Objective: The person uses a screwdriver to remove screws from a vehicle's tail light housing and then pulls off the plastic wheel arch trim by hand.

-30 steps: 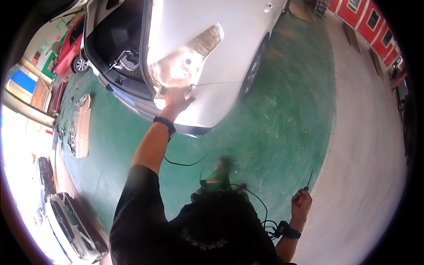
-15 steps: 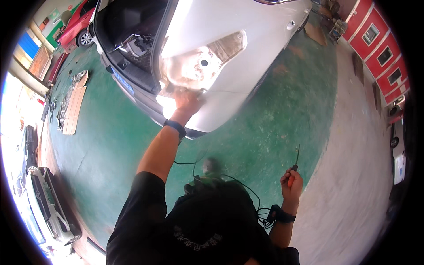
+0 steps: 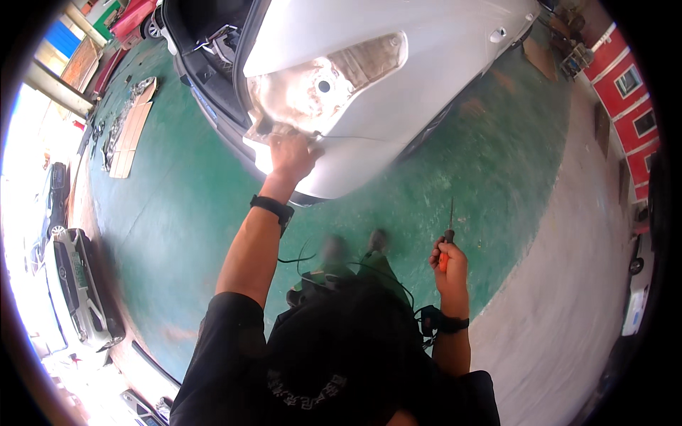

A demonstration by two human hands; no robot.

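my right hand (image 3: 452,264) grips an orange-and-black-handled metal screwdriver (image 3: 449,235); my left hand (image 3: 291,153) touches the white metal car (image 3: 398,106), its grasp unclear.

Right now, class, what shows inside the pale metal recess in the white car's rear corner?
A round, dark hole in the pale recess. The bare left hand covers part of the lower edge; what lies under it, or beyond the hole, is hidden.
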